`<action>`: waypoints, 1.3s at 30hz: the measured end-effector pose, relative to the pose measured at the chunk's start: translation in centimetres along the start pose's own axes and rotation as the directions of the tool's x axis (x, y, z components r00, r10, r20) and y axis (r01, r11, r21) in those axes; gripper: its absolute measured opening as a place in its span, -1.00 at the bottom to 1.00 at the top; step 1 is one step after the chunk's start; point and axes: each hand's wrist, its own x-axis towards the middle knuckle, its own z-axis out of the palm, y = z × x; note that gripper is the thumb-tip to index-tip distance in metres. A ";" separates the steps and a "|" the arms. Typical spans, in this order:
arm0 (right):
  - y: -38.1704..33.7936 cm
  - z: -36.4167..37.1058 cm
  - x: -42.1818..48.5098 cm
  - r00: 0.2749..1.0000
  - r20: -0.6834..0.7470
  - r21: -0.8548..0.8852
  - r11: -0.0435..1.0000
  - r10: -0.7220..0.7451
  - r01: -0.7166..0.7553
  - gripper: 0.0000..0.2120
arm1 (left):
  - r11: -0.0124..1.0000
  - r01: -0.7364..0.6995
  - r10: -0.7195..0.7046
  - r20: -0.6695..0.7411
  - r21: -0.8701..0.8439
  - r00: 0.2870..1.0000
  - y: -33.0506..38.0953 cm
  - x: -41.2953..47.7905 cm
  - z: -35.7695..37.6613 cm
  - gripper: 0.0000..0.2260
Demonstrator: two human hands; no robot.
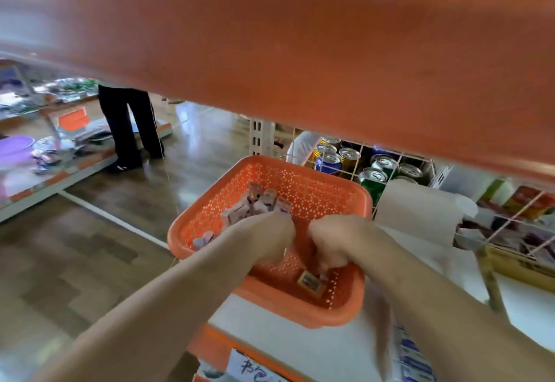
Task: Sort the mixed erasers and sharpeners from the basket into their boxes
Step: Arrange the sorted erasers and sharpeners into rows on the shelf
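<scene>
An orange basket (pixel 312 192) sits on a white shelf (pixel 300 348), low in the view at about 6 o'clock. Both hands reach into it. The left hand (pixel 264 239) lies knuckles-up near the basket's middle. Its fingers curl down into a heap of small erasers and sharpeners (pixel 255 204) piled toward the basket's 11 o'clock side; whether it grips any is hidden. The right hand (pixel 333 243), just beside it at 3 o'clock, is curled too. Its fingertips point down right above a flat brown packet (pixel 310 282) on the basket floor at 5 o'clock, and blur hides whether it pinches anything. A blurred orange shelf edge (pixel 300 51) crosses the top. Drink cans (pixel 348 159) stand at the basket's 1 o'clock and a paper roll (pixel 417 210) at its 3 o'clock.
</scene>
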 end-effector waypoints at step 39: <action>24.8 26.1 -33.2 0.626 -0.235 0.970 0.138 0.743 0.201 -0.66 | 0.512 -0.574 0.234 -0.539 -0.639 0.809 37.4 -3.9 -2.0 -0.89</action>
